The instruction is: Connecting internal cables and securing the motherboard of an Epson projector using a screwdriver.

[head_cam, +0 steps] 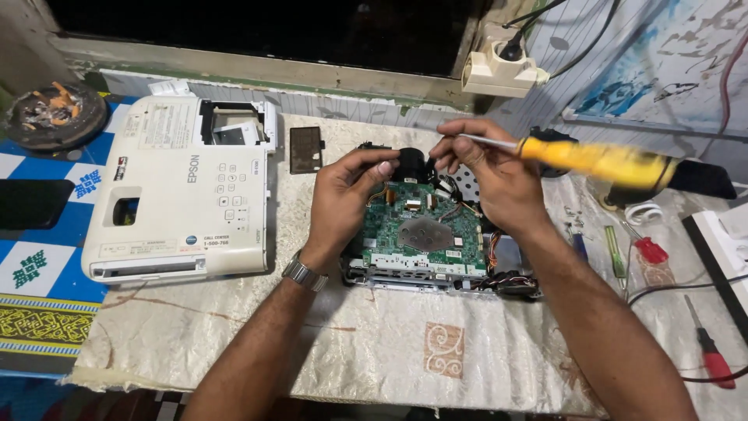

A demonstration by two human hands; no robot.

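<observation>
Here, each line tells 1 thing on the table.

Opened projector: in the middle of the table, on a pale cloth, with the green circuit board bare on top.
Black lens part: at the far edge of the board, between both hands.
Left hand: fingers pinch the black lens part from the left.
Right hand: fingers closed around a yellow-handled screwdriver and touching the lens part.
Handling: I judge the board stiff but fragile, with thin cables; better to hold the metal frame at the edges.
White cover: lies left, with rectangular pale labels on its top and front.
Red screwdrivers: lie right.
</observation>
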